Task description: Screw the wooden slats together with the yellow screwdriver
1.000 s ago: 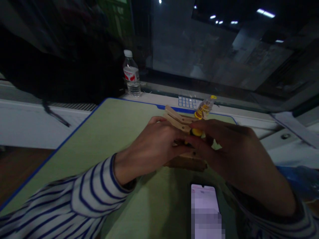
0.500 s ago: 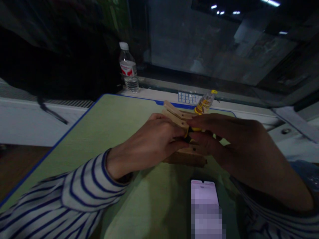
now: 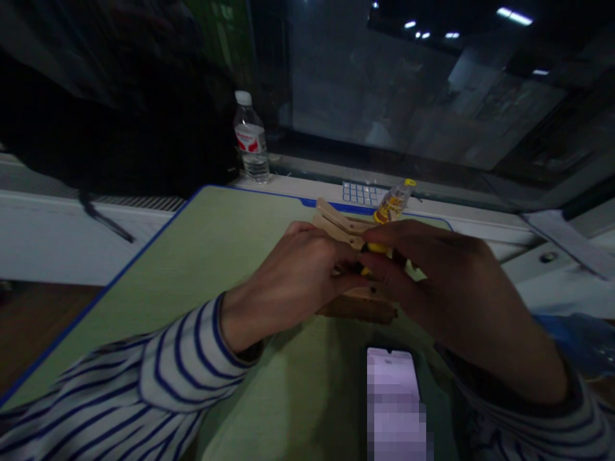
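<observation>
My left hand (image 3: 300,275) is closed over pale wooden pieces (image 3: 336,224) with small dark holes. Its thumb and forefinger come together at a small yellow-and-black piece (image 3: 377,248), whose kind I cannot make out. From the other side, my right hand (image 3: 442,282) pinches that piece between thumb and fingers. The fingertips of both hands nearly meet and hide most of it. Below the hands, the lower edge of the wood (image 3: 358,307) shows darker against the table.
A phone with a lit screen (image 3: 391,371) lies on the green table (image 3: 230,237), nearer me. Behind the table stand a water bottle (image 3: 252,144) and a clear bottle with yellow markings (image 3: 394,202), beside a blue-and-white gridded sheet (image 3: 358,191). A window rises beyond.
The view has shifted slightly. Both hands stay at the wooden pieces; my right hand and wrist have turned a little, and less of the yellow-and-black piece shows by the left fingertips.
</observation>
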A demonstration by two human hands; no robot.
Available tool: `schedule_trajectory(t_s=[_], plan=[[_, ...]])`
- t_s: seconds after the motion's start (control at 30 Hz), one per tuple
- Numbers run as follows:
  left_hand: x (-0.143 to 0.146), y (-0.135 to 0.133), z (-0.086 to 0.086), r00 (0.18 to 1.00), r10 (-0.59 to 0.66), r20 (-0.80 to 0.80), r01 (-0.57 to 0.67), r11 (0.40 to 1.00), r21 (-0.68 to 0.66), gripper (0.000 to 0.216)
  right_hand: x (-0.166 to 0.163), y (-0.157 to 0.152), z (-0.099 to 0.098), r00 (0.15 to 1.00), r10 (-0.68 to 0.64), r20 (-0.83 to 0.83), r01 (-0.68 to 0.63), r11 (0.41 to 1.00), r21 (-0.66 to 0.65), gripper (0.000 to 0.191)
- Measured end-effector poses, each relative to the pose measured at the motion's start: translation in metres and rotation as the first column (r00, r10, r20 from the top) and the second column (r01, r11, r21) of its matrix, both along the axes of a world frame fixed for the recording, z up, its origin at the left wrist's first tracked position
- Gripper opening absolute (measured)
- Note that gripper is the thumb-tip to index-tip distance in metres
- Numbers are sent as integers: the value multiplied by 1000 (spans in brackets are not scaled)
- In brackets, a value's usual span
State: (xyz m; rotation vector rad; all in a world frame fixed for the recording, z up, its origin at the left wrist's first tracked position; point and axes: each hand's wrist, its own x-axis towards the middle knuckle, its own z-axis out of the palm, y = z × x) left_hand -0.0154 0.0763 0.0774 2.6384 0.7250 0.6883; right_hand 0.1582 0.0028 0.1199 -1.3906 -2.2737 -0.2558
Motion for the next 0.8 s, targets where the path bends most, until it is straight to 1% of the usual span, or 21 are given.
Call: schedule_trajectory(t_s=[0.13,0.2,0.27,0.37,0.47,0.63,0.7,0.8], plan=[[0,0,0,1000,-3,-26,4,999,54,13,5,0,0,993,99,-64,-102,994,-36,29],[-1,1,-2,1000,-19,-15,19,998,53,13,7,-1,1,990,115,-82,-121,990,-66,30],[-1,2,-4,999,-35,-7,35,999,42,14,7,-1,1,990,105,-96,-113,990,-82,26],[-2,4,-6,998,-55,-19,55,998,11,14,7,-1,1,993,79,-89,-83,995,-49,21],[-1,5,-5,997,-69,-37,68,997,-33,14,5,-1,0,999,43,-29,-43,999,-2,17],[0,4,-1,991,-130,34,133,985,-110,20,3,0,0,998,1,63,-4,999,52,19],[0,2,-1,994,-103,38,107,988,-115,20,2,0,1,997,-7,73,4,999,52,20],[0,0,-1,999,-29,22,30,996,-85,17,0,1,0,997,-17,74,14,999,42,22]])
